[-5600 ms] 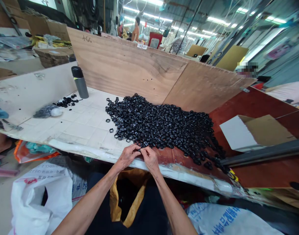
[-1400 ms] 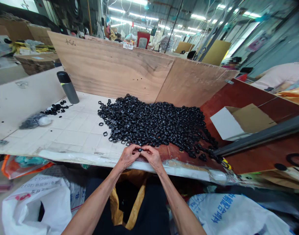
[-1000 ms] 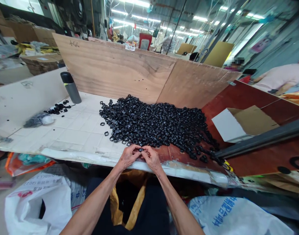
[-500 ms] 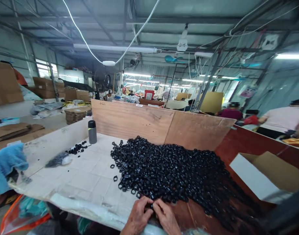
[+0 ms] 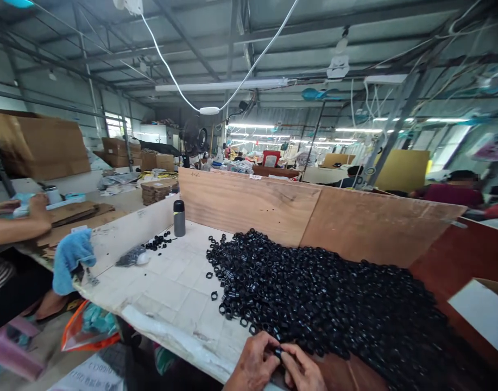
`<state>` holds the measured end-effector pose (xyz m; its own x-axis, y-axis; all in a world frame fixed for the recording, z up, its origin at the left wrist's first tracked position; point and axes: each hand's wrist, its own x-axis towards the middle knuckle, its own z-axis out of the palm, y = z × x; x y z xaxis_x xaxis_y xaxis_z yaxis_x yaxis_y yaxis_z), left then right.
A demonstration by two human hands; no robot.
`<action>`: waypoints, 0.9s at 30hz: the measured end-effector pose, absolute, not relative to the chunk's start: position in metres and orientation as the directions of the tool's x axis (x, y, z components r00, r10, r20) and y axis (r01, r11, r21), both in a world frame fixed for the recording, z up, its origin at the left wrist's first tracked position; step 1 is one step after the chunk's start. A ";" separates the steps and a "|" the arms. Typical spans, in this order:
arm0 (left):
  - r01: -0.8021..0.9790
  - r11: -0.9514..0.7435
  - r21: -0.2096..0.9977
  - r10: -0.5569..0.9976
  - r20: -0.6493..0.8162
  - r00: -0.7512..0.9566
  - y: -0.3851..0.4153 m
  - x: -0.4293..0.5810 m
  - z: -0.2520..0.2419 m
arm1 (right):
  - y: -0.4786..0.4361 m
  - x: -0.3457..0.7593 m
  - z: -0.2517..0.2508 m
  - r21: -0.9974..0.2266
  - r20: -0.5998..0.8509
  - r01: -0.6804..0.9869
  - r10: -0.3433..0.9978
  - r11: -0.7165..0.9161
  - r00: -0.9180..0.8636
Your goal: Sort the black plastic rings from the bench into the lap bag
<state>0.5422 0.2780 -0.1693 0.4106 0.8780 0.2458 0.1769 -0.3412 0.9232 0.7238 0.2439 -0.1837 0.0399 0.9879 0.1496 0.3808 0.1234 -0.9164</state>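
At the front edge of the table, my left hand [image 5: 253, 363] and my right hand [image 5: 302, 370] meet, both with fingers pinched together. A small black ring-shaped part [image 5: 278, 352] sits between their fingertips, gripped from both sides. Most of it is covered, so its exact form is unclear. Just beyond my fingers spreads a large pile of black plastic rings [image 5: 309, 296], each with small tabs. A few loose rings lie at the pile's left side, among them a single ring [image 5: 214, 296] on the pale surface.
A grey bottle [image 5: 179, 220] stands by small black pieces [image 5: 159, 241] and a plastic bag [image 5: 130, 257]. Wooden boards [image 5: 249, 203] wall the table's back. An open carton [image 5: 483, 312] is at right, a blue towel [image 5: 71, 258] at left. Another person's arm [image 5: 18, 231] shows at far left.
My view has turned left, so the table and pile appear further right. The part between my fingertips shows more clearly. A co-worker's arms have come into view at far left.
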 end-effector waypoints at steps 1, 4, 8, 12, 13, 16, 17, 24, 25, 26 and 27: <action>0.181 -0.375 0.909 0.868 0.276 0.413 0.277 0.542 -0.168 | 0.244 0.723 -0.186 -0.894 0.170 0.431 0.983 0.122 0.074; 0.163 -0.423 0.891 0.837 0.316 0.447 0.273 0.541 -0.160 | 0.241 0.715 -0.182 -0.771 0.365 0.599 0.921 0.217 0.136; 0.122 -0.409 0.904 0.812 0.301 0.500 0.276 0.543 -0.152 | 0.236 0.707 -0.166 -0.656 0.482 0.704 0.869 0.272 0.114; 0.088 -0.365 0.927 0.815 0.272 0.512 0.281 0.545 -0.151 | 0.232 0.707 -0.155 -0.714 0.370 0.681 0.914 0.164 0.168; 0.081 -0.352 0.932 0.819 0.265 0.509 0.281 0.545 -0.151 | 0.230 0.707 -0.152 -0.750 0.316 0.647 0.932 0.133 0.175; 0.066 -0.324 0.944 0.835 0.253 0.489 0.280 0.545 -0.151 | 0.225 0.709 -0.147 -0.823 0.262 0.556 0.944 0.112 0.198; 0.065 -0.319 0.946 0.841 0.251 0.479 0.280 0.545 -0.151 | 0.224 0.710 -0.145 -0.839 0.277 0.528 0.937 0.129 0.211; 0.052 -0.295 0.954 0.862 0.242 0.446 0.279 0.546 -0.152 | 0.219 0.710 -0.138 -0.880 0.242 0.453 0.957 0.147 0.159; 0.049 -0.291 0.956 0.863 0.239 0.445 0.279 0.546 -0.152 | 0.219 0.710 -0.138 -0.884 0.250 0.440 0.954 0.154 0.168; 0.043 -0.287 0.957 0.862 0.238 0.447 0.279 0.546 -0.152 | 0.219 0.710 -0.138 -0.891 0.258 0.422 0.952 0.168 0.165; 0.036 -0.283 0.958 0.860 0.237 0.452 0.280 0.546 -0.152 | 0.220 0.711 -0.139 -0.897 0.262 0.402 0.953 0.182 0.153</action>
